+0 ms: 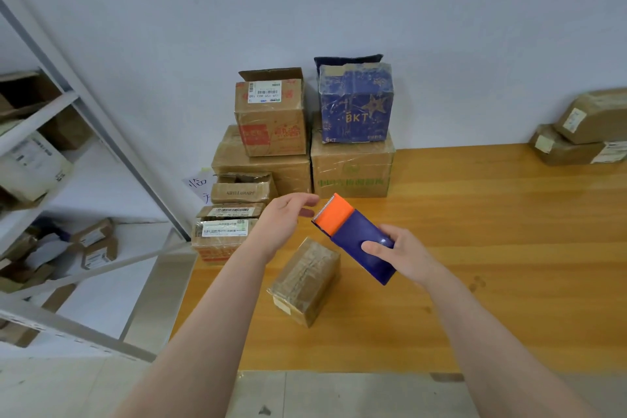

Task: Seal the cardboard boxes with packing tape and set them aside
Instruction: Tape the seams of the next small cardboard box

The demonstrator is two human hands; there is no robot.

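Over on your far left the metal shelving rack (84, 119) is sitting loaded with small parcels, well clear of the work. Coming in along the wooden table (492, 248), a stack of flat labelled parcels (225, 231) is piling up at the left edge, and behind it the big cartons are lining the wall: a brown box with red print (271, 119), its top flap standing open, and a blue BKT box (356, 105), each riding on a larger carton.

Now your left hand (283, 224) is hovering with fingers loosely spread, thumb and fingertips reaching toward the orange toothed end of the tape dispenser (354, 237), holding nothing that I can make out; if a tape end is there, it's too thin to see. Just below, between your forearms, the small cardboard box (305, 282) is resting on the table, already looking wrapped in glossy tape across its top. Your right hand (403, 256) is gripping the blue body of the dispenser, fingers curled round it, keeping it raised above the box.

So I'd judge this one is nearly sealed, or getting another strip, and not yet set aside. The open-flapped box at the back looks like work waiting.

Far right, two taped parcels (583, 132) are stacked at the table's end, possibly the finished pile. Nothing is blocking the bare table between.
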